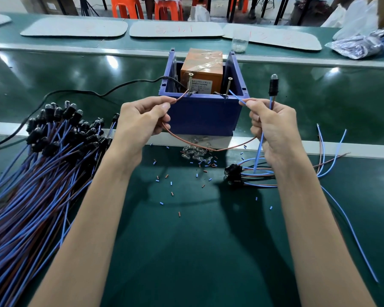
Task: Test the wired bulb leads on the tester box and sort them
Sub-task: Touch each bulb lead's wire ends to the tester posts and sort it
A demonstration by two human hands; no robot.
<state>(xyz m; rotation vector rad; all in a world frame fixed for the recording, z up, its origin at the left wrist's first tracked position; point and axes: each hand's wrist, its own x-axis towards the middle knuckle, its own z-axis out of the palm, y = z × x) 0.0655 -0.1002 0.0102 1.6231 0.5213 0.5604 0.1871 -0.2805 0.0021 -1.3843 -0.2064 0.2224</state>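
Head view: the only view, looking down over both forearms to a green table (197,240).
Tester box: a blue open-topped box (204,116) at the middle of the table, with an orange taped block (202,67) inside it.
Screws: 2 stand upright at the box's front rim, the left screw (189,84) and the right screw (228,86).
Left hand (142,120): thumb and forefinger are pressed together on the brown wire (208,149). The wire's free end reaches the foot of the left screw.
Right hand (273,129): thumb and forefinger are clamped on the blue wire (236,97), whose tip lies at the foot of the right screw. Whether it touches cannot be told. The other fingers curl round the lead below its socket.
Bulb lead: its black socket and clear bulb (273,85) stand upright above the right hand, beside the box. The brown wire sags in an arc in front of the box, from one hand to the other.
Big pile of leads (42,162): on the table at the left, sockets toward the box.
Small group of leads (237,173): on the table under the right wrist.
Loose glass bulbs (195,154): just in front of the box.
Insulation bits (164,180): blue and brown, scattered between the forearms.
Black cable (98,93): runs from the left into the box.
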